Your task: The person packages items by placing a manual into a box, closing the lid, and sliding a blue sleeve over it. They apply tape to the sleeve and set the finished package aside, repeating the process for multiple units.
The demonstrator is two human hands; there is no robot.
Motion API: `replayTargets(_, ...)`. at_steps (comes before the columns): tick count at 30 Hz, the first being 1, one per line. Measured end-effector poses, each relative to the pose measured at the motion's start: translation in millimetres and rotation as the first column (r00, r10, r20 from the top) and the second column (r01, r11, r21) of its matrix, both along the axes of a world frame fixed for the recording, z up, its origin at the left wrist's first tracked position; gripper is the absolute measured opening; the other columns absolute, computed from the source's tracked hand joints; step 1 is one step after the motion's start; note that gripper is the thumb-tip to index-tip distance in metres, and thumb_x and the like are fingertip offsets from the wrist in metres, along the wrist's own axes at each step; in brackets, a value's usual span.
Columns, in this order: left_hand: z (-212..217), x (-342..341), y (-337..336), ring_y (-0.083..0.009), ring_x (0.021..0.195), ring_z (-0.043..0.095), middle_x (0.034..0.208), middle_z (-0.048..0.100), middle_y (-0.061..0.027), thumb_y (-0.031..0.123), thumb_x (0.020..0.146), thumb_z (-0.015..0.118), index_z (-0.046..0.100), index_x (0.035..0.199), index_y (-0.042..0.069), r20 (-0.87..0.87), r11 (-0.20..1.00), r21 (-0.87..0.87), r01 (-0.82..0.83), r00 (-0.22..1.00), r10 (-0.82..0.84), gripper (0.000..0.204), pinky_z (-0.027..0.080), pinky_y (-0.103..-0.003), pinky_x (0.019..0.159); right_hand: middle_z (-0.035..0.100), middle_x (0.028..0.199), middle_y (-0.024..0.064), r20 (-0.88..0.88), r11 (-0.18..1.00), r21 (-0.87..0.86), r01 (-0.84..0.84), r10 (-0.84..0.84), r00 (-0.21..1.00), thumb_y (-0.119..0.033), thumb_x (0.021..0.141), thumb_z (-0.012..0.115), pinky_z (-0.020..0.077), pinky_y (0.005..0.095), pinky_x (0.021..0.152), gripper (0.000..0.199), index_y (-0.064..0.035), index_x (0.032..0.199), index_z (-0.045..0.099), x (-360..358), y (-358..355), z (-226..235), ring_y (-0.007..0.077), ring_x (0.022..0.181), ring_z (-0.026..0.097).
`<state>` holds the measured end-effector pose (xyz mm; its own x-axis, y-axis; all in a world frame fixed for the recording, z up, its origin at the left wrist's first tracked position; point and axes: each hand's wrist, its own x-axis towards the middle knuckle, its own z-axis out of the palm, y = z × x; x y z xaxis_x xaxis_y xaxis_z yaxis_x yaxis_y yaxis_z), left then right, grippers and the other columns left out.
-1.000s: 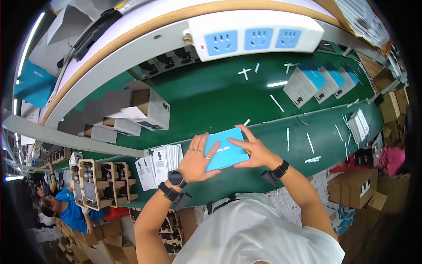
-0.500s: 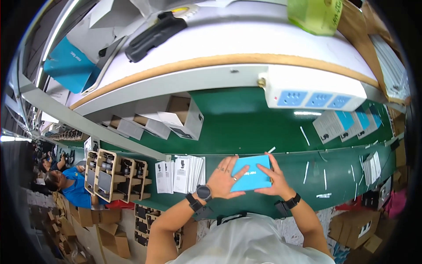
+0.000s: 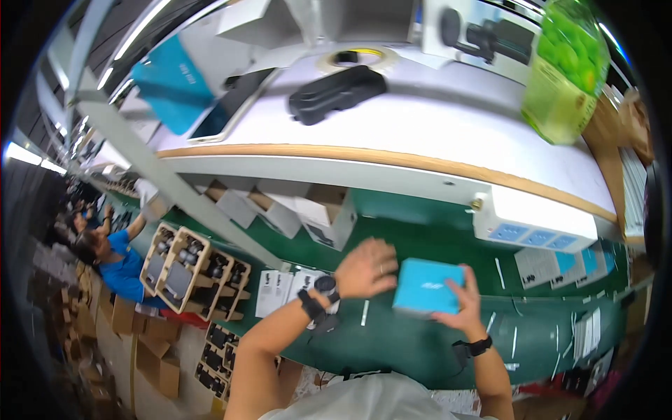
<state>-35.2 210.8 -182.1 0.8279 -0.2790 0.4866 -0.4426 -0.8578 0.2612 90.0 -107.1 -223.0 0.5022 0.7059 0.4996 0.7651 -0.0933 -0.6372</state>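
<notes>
A flat blue box (image 3: 424, 285) is held over the green bench by my right hand (image 3: 462, 302), its thumb lying on the top face and the fingers along the right side. My left hand (image 3: 365, 269) is off the box, a short gap to its left, with loosely bent fingers apart and nothing in them. Below that hand and wrist lie printed white leaflets (image 3: 274, 292), partly covered by my forearm.
Wooden trays of black devices (image 3: 183, 269) stand at the left, near a co-worker in blue (image 3: 120, 262). Open white boxes (image 3: 329, 218) sit under the shelf (image 3: 392, 157). A power strip (image 3: 535, 220) hangs from its edge; blue-and-white boxes (image 3: 535, 267) and paper strips lie right.
My left hand has let go of the blue box and moved up, away from it. The right hand keeps the box, now slightly farther right. The view has tilted up, showing more shelf.
</notes>
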Motion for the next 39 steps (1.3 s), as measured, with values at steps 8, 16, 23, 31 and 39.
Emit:
replayTargets(8,-56,132,23,-0.0369,0.1,0.063,0.098,0.069,-0.017,0.02,0.088,0.055,0.069,0.091,0.004,0.066,0.473,0.512,-0.717,0.581,0.811,0.022,0.053,-0.05,0.076,0.052,0.136,0.0273,0.165,0.456,-0.111,0.883,-0.868,0.469,-0.046,0.082,0.076,0.0345,0.048,0.11,0.069,-0.007,0.136,0.058,180,-59,-53,0.0436,0.129,0.045)
replayTargets(16,-36,100,54,-0.0305,0.086,0.07,0.104,0.067,-0.0166,0.02,0.087,0.058,0.069,0.098,0.007,-0.095,0.354,0.249,-0.902,0.341,0.935,0.02,0.055,-0.038,0.068,0.06,0.127,0.0222,-0.042,0.723,-0.006,0.691,-0.691,0.722,-0.024,0.088,0.073,0.0439,0.0411,0.102,0.049,0.0043,0.125,0.059,128,-100,-26,0.0339,0.119,0.057)
replayTargets(23,15,11,-70,-0.0274,0.087,0.068,0.099,0.068,-0.0127,0.014,0.079,0.064,0.073,0.093,0.01,-0.146,0.738,0.417,-0.531,0.762,0.631,0.017,0.054,-0.037,0.071,0.063,0.125,0.007,-0.519,0.859,-0.112,0.499,-0.479,0.708,-0.011,0.086,0.073,0.0332,0.0176,0.056,0.048,-0.0013,0.131,0.058,-42,-93,-34,0.0025,0.062,0.033)
replayTargets(31,17,-76,-213,-0.0268,0.094,0.064,0.111,0.061,-0.0137,0.012,0.077,0.067,0.07,0.095,0.008,0.0,0.994,-0.047,-0.097,0.995,0.097,0.019,0.054,-0.033,0.074,0.064,0.115,0.0142,-0.508,0.831,0.019,0.556,-0.471,0.721,-0.013,0.086,0.07,0.0504,0.0339,0.079,0.046,0.0082,0.124,0.055,-75,-72,-19,0.0184,0.087,0.063)
replayTargets(39,-48,-141,-51,-0.0344,0.071,0.064,0.082,0.065,-0.0164,0.008,0.087,0.063,0.068,0.098,0.003,-0.096,0.514,-0.459,-0.724,0.616,0.782,0.013,0.052,-0.041,0.064,0.068,0.092,0.0093,-0.636,0.864,-0.179,0.471,-0.467,0.615,-0.017,0.09,0.066,0.0501,0.0316,0.075,0.028,0.0081,0.103,0.064,-109,-62,11,0.0149,0.084,0.062)
